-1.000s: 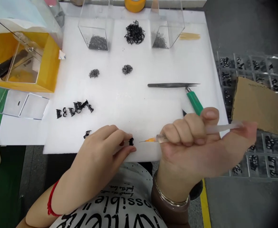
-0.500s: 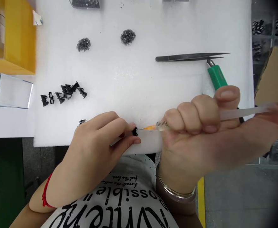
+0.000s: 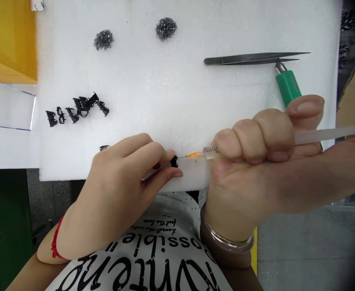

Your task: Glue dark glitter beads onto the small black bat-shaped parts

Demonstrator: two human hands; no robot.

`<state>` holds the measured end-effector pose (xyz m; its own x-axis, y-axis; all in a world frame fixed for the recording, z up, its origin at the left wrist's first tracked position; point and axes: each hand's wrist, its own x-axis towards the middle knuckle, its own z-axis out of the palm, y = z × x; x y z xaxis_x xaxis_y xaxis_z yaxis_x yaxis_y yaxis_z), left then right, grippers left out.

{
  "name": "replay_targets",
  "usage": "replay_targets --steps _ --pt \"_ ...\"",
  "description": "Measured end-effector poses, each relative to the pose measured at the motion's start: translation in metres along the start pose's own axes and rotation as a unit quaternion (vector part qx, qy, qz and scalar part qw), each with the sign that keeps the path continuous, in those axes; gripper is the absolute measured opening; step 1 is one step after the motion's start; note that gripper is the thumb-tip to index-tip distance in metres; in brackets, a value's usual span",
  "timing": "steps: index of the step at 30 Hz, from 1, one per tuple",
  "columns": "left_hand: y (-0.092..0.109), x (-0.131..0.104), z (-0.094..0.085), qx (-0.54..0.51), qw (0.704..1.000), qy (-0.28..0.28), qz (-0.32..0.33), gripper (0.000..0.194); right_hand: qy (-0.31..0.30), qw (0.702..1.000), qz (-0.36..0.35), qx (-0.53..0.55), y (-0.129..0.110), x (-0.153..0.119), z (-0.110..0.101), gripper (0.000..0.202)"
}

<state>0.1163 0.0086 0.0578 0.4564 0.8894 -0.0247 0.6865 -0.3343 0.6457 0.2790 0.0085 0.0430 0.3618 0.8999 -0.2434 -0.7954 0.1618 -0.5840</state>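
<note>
Between thumb and fingertips, my left hand [image 3: 125,182] pinches a small black plastic part [image 3: 174,161] above the front edge of the white foam board [image 3: 189,109]. My right hand [image 3: 256,149] is wrapped round a syringe [image 3: 211,152], its clear barrel showing at one side of the fist and its long white plunger at the other. The syringe's orange needle hub points left, and its thin needle reaches the black part; whether it touches cannot be made out. Several similar black parts [image 3: 82,107] lie at the left of the board, and another [image 3: 104,148] sits partly behind my left hand.
Black tweezers [image 3: 244,59] lie beyond my right hand, beside a green-handled tool [image 3: 288,85]. Two piles of tiny dark pieces, one left [image 3: 103,40] and one right [image 3: 166,28], sit farther back. A yellow box [image 3: 13,44] and a clear lid [image 3: 9,105] stand at the left.
The camera view has shifted slightly closer, so the board's contents appear higher. Both hands keep their grips, and the needle stays at the black part.
</note>
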Motion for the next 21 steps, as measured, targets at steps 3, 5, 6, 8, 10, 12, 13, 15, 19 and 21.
replay_targets --steps 3,5,6,8,10,12,13,15,19,21 --pt "0.001 -0.001 0.000 0.009 1.000 0.001 -0.002 0.012 0.011 1.000 0.004 0.004 0.000 0.001 0.002 0.085" --pt "0.002 -0.002 0.000 0.008 1.000 -0.002 0.003 0.012 0.008 1.000 0.002 0.005 0.000 0.001 0.002 0.084" --pt "0.002 -0.002 0.000 0.008 1.000 -0.003 0.006 0.012 0.007 1.000 0.000 0.005 0.000 0.000 0.002 0.084" --pt "0.002 -0.003 0.000 0.011 1.000 -0.004 0.001 0.013 0.005 1.000 -0.001 0.000 0.000 -0.001 0.001 0.084" --pt "0.001 -0.004 0.000 0.017 1.000 -0.004 -0.007 0.012 0.002 1.000 -0.003 -0.003 -0.001 -0.002 -0.001 0.084" --pt "0.001 -0.004 0.001 0.019 1.000 -0.005 -0.006 0.011 -0.014 1.000 0.000 -0.006 -0.001 -0.002 -0.003 0.078" --pt "0.001 -0.003 0.001 0.020 1.000 -0.006 -0.005 0.011 -0.028 1.000 -0.003 -0.008 -0.001 -0.002 -0.005 0.073" --pt "0.001 -0.002 0.001 0.024 1.000 -0.005 -0.008 0.011 -0.071 0.997 -0.020 -0.012 0.000 -0.002 -0.007 0.061" --pt "0.003 -0.002 0.000 0.031 0.999 -0.002 -0.013 0.009 -0.098 0.994 -0.046 -0.017 0.002 0.000 -0.009 0.053" --pt "0.003 -0.002 0.000 0.027 1.000 0.000 -0.007 0.010 -0.065 0.997 -0.038 -0.033 0.000 0.000 -0.009 0.052"
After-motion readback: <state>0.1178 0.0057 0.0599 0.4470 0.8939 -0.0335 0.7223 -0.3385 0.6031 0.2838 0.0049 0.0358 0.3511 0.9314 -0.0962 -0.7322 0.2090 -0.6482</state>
